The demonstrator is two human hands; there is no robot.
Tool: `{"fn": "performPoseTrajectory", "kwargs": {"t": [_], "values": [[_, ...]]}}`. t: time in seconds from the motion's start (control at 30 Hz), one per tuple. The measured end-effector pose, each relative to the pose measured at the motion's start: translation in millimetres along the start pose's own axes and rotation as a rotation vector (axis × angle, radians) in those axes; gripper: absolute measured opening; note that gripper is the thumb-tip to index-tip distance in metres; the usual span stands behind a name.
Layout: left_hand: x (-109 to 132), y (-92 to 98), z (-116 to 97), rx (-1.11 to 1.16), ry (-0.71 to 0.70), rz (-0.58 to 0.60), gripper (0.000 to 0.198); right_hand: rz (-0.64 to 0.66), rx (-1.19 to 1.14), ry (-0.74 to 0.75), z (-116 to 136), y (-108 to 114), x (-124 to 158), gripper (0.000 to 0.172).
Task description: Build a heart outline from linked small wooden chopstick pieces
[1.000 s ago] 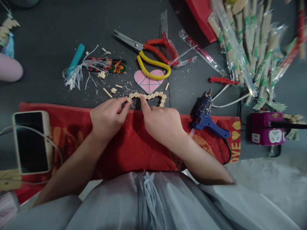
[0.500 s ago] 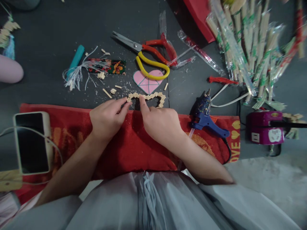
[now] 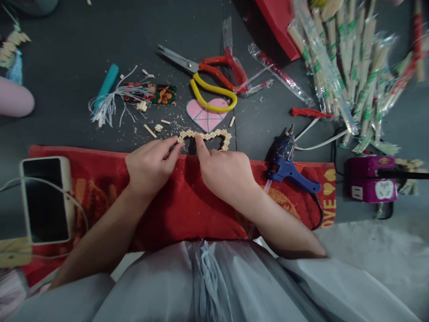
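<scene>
A curving strip of small pale wooden pieces (image 3: 219, 133), bent like the top of a heart, sits at the edge of the red towel. My left hand (image 3: 149, 165) pinches its left end between thumb and forefinger. On the strip's middle dip lies the forefinger of my right hand (image 3: 228, 174); the other fingers are curled, and the strip's lower right part runs under them. Just beyond the strip is a pink paper heart (image 3: 206, 118) with drawn lines. Scissors (image 3: 196, 69) with one red and one yellow handle overlap that heart. To the right, a blue glue gun (image 3: 284, 163) rests on the towel.
The red towel (image 3: 201, 201) lies along the near table edge, with a phone (image 3: 47, 201) and its cable at left. Wrapped chopsticks (image 3: 348, 58) pile up at right, above a purple box (image 3: 372, 179). White threads (image 3: 107, 105), a teal cylinder (image 3: 109, 80) and wood bits lie left of the scissors.
</scene>
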State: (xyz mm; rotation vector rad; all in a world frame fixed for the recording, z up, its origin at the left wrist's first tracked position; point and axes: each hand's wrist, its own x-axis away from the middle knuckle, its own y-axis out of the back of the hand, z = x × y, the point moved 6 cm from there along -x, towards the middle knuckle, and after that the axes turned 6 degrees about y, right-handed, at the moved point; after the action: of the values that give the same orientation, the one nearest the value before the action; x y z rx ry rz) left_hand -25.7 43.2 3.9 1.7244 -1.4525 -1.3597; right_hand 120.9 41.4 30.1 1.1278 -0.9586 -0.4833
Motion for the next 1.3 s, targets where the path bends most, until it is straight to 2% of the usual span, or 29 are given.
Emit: {"fn": "performPoseTrajectory", "kwargs": {"t": [0.23,0.47,0.83,1.3], "values": [[-0.1,1.9,-3.2,0.003,-0.052,-0.032,0.027,-0.02,0.005,-0.006,0.2,0.4,0.6,0.063],[0.5,-1.7,1.3,0.002,0.03,0.017,0.035,0.006,-0.007,-0.003,0.3,-0.3,0.7,0.062],[0.2,2.0,-3.5,-0.027,-0.052,-0.051,0.028,0.017,-0.006,-0.003,1.0,0.3,1.7,0.062],[0.2,3.1,-5.5,-0.023,-0.078,-0.067,0.025,-0.015,-0.002,0.004,0.9,-0.3,1.6,0.061]]}}
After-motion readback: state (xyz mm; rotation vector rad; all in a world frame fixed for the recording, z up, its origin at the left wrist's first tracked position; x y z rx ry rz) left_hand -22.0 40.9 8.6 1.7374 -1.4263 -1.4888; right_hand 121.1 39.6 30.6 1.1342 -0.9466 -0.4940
